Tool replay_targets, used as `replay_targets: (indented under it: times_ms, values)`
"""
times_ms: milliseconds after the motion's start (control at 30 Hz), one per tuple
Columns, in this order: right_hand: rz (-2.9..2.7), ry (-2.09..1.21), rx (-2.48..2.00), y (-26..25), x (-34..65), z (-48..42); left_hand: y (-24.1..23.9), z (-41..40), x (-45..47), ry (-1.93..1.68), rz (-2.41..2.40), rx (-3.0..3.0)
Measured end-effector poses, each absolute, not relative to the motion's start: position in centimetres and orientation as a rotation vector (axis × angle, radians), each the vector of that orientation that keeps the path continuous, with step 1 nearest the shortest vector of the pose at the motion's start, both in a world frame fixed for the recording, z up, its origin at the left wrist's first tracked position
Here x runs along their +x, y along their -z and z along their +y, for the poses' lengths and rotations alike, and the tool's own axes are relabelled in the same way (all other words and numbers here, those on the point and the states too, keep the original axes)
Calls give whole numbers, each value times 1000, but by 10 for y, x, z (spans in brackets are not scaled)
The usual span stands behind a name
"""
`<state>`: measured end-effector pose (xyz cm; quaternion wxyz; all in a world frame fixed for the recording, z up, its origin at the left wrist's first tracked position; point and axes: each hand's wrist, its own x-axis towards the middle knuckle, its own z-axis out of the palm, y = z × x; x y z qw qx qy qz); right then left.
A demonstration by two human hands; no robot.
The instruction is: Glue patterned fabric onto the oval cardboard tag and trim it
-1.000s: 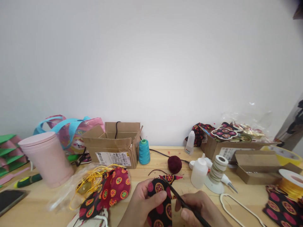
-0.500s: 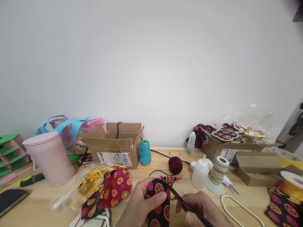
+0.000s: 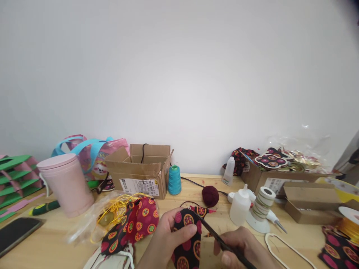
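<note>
My left hand (image 3: 169, 235) is closed on a piece of black patterned fabric (image 3: 187, 239) with red and orange round flowers, its thumb pressed flat on the front. In my right hand (image 3: 238, 244) is a slim black pointed tool (image 3: 214, 235), pinched between thumb and fingers. Its tip meets the fabric's upper right edge. Whether it is tweezers or scissors, I cannot tell. Just behind the fabric lies a small scrap (image 3: 202, 211) of the same print. A thin dark cord runs from there to a dark red yarn ball (image 3: 210, 196).
Left of my hands lie patterned fabric pieces (image 3: 146, 215), yellow cord (image 3: 116, 209), a pink canister (image 3: 67, 186) and a phone (image 3: 18, 235). Behind stand a cardboard box (image 3: 140, 175) and a turquoise thread cone (image 3: 174, 181). To the right are a white squeeze bottle (image 3: 240, 207) and a ribbon spool (image 3: 263, 203).
The view has turned slightly left, so the table things sit further right. The black tool looks narrower now, its tip still at the fabric's edge. My left hand keeps its hold.
</note>
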<state>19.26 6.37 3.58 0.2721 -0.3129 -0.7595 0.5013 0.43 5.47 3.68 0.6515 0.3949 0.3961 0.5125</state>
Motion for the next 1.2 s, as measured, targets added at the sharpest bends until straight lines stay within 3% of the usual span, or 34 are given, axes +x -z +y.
replay_targets:
  times_ms: [467,900,1200]
  values:
    - [-2009,-1393,-837,-43,193,61,-40,55,3,-1174,901,881]
    - [-2097,-1058,-987,-13,200,64,-37,55,-2,-1106,810,901]
    - [-2113,-1044,-928,-8,200,65,-38,54,-2,-1094,706,809]
